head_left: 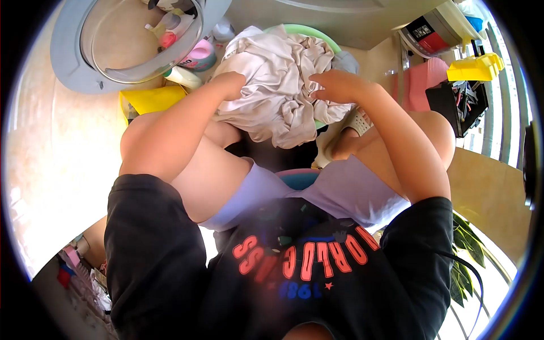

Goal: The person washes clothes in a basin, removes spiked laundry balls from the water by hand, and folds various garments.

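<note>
A big crumpled heap of pale, shiny satin cloth (269, 85) lies between my knees, spilling over a light green basin (311, 31) whose rim shows behind it. My left hand (229, 86) is closed on the left side of the heap, its fingertips partly lost in the folds. On the opposite side, my right hand (337, 86) grips the cloth's right edge, fingers curled toward the folds. A bit of grey cloth (345, 62) shows beside my right hand. What lies under the heap in the basin is hidden.
At the upper left an open round washer door (68, 51) stands near a pink-capped bottle (199, 55) and a yellow bag (153, 101). To the right are a white bucket (439, 28), a pink container (422, 82), a black box of small items (462, 105) and a yellow holder (476, 67).
</note>
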Action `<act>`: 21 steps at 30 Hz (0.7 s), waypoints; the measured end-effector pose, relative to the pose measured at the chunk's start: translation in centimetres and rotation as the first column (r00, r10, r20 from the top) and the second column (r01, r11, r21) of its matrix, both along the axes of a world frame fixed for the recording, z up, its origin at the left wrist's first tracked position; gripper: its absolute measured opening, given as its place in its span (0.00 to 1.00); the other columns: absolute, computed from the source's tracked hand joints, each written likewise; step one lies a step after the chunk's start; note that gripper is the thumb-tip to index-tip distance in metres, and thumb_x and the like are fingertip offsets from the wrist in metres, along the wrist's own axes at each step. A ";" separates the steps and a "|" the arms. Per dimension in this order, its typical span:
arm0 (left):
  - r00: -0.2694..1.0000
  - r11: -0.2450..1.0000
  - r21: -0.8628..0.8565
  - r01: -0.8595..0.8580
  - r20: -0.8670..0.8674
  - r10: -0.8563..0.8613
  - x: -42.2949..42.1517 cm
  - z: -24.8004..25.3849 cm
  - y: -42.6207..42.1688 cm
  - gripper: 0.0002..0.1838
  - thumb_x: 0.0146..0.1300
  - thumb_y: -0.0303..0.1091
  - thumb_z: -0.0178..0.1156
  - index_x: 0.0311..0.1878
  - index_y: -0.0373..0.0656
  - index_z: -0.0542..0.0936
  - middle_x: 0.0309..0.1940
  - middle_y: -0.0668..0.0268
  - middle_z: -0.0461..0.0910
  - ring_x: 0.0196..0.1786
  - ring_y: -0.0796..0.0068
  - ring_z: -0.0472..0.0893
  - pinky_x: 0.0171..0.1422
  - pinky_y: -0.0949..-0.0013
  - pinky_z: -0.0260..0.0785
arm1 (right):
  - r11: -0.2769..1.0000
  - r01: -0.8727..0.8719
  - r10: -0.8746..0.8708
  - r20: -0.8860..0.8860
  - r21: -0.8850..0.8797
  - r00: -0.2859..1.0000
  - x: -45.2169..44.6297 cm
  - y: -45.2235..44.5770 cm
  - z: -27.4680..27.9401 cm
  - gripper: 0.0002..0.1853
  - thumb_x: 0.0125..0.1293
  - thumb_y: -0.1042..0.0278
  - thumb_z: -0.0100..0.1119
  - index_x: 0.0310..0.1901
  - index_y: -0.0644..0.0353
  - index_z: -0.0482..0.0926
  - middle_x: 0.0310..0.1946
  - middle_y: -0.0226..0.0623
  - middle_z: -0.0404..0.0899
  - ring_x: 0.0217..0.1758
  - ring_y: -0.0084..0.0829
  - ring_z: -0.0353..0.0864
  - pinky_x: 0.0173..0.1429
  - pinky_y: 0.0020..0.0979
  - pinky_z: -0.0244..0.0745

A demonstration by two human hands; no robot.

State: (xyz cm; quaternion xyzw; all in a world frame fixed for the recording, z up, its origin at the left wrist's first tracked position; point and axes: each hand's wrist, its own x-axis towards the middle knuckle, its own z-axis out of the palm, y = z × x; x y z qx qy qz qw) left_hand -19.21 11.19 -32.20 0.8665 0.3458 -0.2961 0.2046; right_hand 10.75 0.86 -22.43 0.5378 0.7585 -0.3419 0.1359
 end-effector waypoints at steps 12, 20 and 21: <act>-0.177 0.468 -0.884 0.024 0.457 0.872 9.0 14.5 -1.4 0.14 0.76 0.39 0.51 0.55 0.40 0.74 0.45 0.66 0.79 0.50 0.77 0.80 0.57 0.69 0.74 | 0.954 0.230 -0.233 0.008 -0.193 0.972 1.3 -2.4 1.3 0.54 0.64 0.36 0.58 0.76 0.65 0.42 0.63 0.58 0.72 0.67 0.52 0.71 0.70 0.39 0.63; 0.468 0.417 -0.843 0.341 0.536 0.702 11.5 18.4 -15.5 0.15 0.76 0.41 0.51 0.43 0.36 0.74 0.36 0.70 0.78 0.41 0.81 0.74 0.51 0.73 0.68 | 0.916 0.374 -0.397 -0.181 -0.146 0.900 -0.2 -5.3 1.2 0.45 0.66 0.38 0.54 0.71 0.68 0.55 0.59 0.54 0.76 0.63 0.48 0.75 0.67 0.35 0.68; 0.487 0.471 -0.810 0.349 0.586 0.648 11.4 18.6 -15.7 0.16 0.76 0.41 0.50 0.43 0.35 0.74 0.35 0.69 0.77 0.40 0.80 0.74 0.50 0.71 0.68 | 0.919 0.365 -0.389 -0.187 -0.148 0.902 -0.4 -5.8 1.1 0.45 0.66 0.38 0.54 0.71 0.68 0.56 0.58 0.54 0.76 0.63 0.48 0.75 0.67 0.35 0.68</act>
